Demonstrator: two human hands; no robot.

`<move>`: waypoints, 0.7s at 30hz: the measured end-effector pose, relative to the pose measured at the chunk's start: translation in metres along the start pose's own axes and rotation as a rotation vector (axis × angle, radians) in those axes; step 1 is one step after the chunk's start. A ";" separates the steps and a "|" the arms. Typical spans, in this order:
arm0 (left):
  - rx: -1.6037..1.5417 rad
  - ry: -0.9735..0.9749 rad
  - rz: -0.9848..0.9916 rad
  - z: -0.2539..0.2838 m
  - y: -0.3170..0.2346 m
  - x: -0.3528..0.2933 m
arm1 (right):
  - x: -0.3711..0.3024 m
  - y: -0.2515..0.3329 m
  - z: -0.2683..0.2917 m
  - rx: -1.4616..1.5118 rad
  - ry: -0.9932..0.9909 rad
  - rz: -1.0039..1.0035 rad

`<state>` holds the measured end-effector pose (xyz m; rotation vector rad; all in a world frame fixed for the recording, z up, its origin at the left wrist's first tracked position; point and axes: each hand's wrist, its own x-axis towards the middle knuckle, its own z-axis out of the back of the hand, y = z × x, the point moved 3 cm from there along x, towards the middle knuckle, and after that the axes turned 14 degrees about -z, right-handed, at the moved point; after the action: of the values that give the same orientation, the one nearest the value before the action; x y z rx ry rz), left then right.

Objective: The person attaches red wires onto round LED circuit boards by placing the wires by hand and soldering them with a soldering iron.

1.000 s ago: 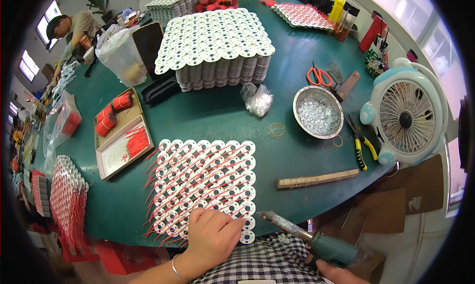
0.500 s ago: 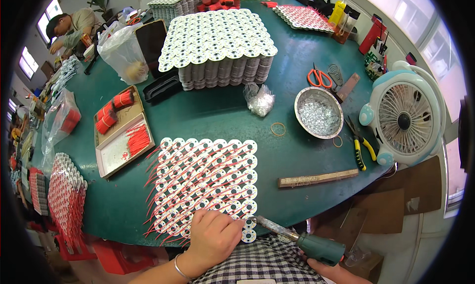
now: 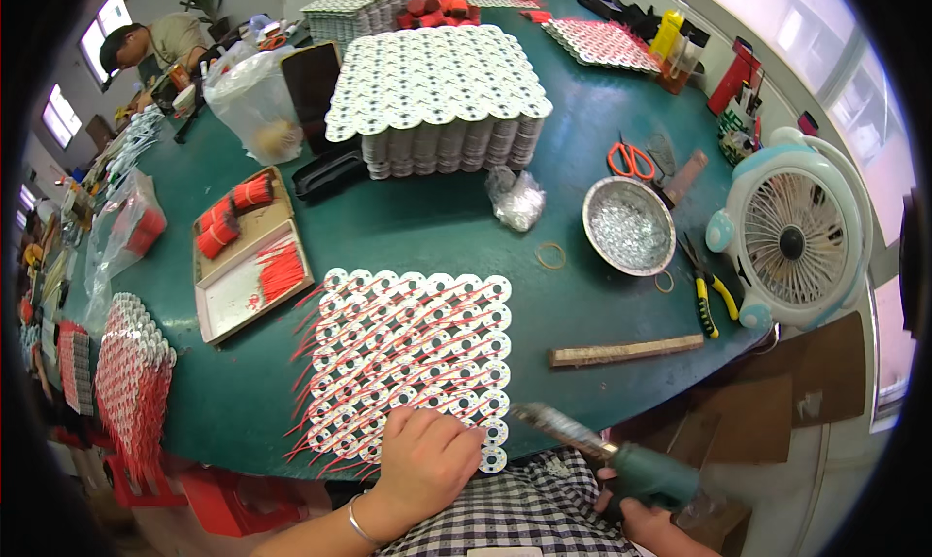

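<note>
A sheet of joined round white circuit boards [image 3: 494, 345] lies near the table's front edge, with red wires [image 3: 408, 338] running slantwise across it and sticking out at its left side. My left hand [image 3: 427, 457] rests on the sheet's near edge, fingers curled and pressed together; what they pinch, if anything, is hidden. In my right hand [image 3: 646, 523] is a green-handled soldering iron [image 3: 652, 477], its metal barrel pointing left toward the sheet's lower right corner. The barrel's end is blurred and stands apart from the boards.
Beyond the sheet stands a tall stack of boards [image 3: 447, 149]. A box of red wires [image 3: 218, 300] lies to the left. At right are a metal bowl [image 3: 629, 229], a wooden strip [image 3: 626, 350], pliers [image 3: 714, 295], scissors [image 3: 631, 160] and a fan [image 3: 791, 241]. Other people sit farther off.
My right hand has drawn the soldering iron up and away to the right from the sheet's corner. My left hand stays on the sheet. The whole view has shifted slightly.
</note>
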<state>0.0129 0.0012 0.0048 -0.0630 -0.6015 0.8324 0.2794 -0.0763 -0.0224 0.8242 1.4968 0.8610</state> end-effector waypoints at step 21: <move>0.559 0.124 0.432 0.084 0.200 0.005 | 0.028 0.019 -0.032 0.125 -0.034 0.221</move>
<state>-0.1637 0.1263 0.0207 0.2722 -0.2202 1.3815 0.2457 -0.0454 -0.0172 1.1069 1.4588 0.9167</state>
